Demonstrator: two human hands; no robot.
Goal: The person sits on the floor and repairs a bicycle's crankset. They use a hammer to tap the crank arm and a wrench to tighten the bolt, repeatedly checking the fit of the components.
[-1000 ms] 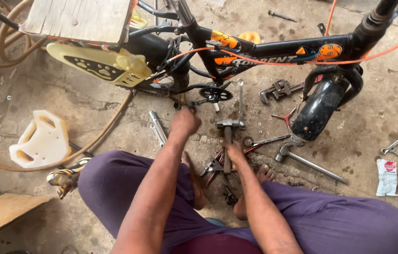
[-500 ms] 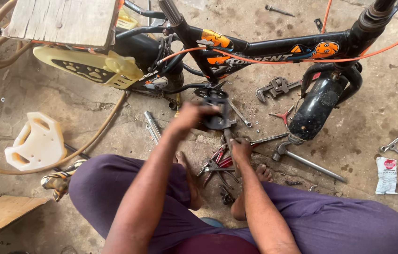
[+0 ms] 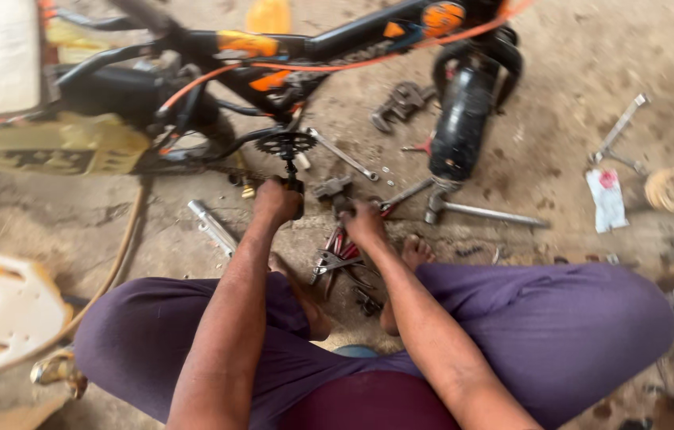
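The left hand point(image 3: 276, 199) is closed around a dark upright piece just under the small chainring point(image 3: 287, 144) of the bicycle point(image 3: 337, 44), which lies on its side across the top of the view. The piece in the fist is mostly hidden, so its kind cannot be told. The right hand point(image 3: 363, 224) is closed too, clamped on the handle of a hammer point(image 3: 331, 189) whose grey head sits just beside the left hand, close under the chainring. A long metal rod point(image 3: 342, 154) runs out from the chainring toward the right.

Both hands are held low over the dirty concrete floor point(image 3: 560, 64), between the knees of purple trousers point(image 3: 560, 334). Just below the right hand a cluster of pliers point(image 3: 335, 256) with red handles lies on the floor — near a bare foot point(image 3: 414, 253). A socket wrench point(image 3: 211, 226) lies left of the left wrist. Further right, a pipe wrench point(image 3: 401, 102) and a long-handled tool point(image 3: 476, 212) lie near the black mudguard point(image 3: 463, 119). A white plastic part point(image 3: 11, 310) is seen at the far left — well apart from the hands.
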